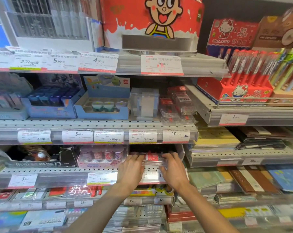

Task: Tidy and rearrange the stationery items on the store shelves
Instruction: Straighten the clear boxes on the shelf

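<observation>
Both hands reach onto the perforated metal shelf [58,170] — the left hand [130,170] and right hand [173,169] curl their fingers round the ends of a clear, glossy plastic pack [152,158] with red inside. Judged mid-straightening; next it wants sliding back square beside the pink carton [98,158] — gently, being slippery.

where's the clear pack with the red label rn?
Head view, lower centre: the clear pack sits on the third shelf between the left hand and right hand, right of the pink box.

Both arms outstretched, left hand [131,169] and right hand [173,169] palm-down, fingers curled forward.
</observation>
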The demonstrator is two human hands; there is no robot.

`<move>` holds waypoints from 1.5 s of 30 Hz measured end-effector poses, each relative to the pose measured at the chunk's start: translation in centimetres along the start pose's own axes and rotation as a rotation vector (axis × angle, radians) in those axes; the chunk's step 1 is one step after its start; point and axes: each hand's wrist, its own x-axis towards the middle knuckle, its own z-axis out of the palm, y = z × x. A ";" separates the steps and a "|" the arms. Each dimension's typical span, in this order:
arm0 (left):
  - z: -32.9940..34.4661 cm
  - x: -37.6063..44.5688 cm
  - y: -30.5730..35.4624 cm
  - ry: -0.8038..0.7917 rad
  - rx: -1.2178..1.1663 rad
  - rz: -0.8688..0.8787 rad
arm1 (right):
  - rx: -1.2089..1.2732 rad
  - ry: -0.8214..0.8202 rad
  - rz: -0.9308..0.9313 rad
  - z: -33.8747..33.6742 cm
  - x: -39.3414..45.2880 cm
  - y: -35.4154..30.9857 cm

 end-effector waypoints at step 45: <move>-17.4 4.2 2.5 0.577 -0.169 0.307 | 0.331 0.359 -0.347 -19.2 -3.8 -3.7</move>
